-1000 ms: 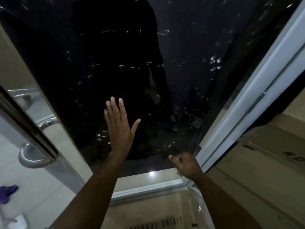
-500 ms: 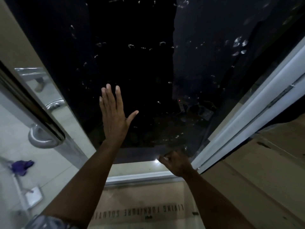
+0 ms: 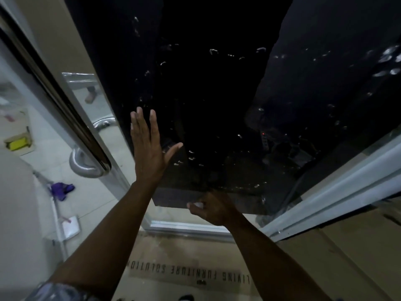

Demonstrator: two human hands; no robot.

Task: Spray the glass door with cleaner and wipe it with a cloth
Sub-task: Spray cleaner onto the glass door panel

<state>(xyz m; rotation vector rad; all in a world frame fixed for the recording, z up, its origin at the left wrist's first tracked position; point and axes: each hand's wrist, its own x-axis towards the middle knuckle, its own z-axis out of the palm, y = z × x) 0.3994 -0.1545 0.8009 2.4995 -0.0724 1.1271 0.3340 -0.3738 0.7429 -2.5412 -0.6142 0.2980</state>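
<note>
The dark glass door (image 3: 217, 94) fills the upper view, dotted with small wet droplets and smears. My left hand (image 3: 147, 153) lies flat against the glass at centre left, fingers straight and thumb spread. My right hand (image 3: 214, 207) is lower, at the bottom edge of the glass, its fingers curled round a small white cloth (image 3: 198, 205) of which only a corner shows. No spray bottle is in view.
A curved metal door handle (image 3: 86, 164) juts out at left. The white door frame (image 3: 347, 185) runs diagonally at right. Printed cardboard (image 3: 184, 268) covers the floor below. A purple rag (image 3: 61, 189) and a box with something yellow (image 3: 17, 144) lie on the tiles at left.
My right hand has slid left along the bottom of the glass with the cloth. My left hand stays flat on the pane. The view has shifted to the left.
</note>
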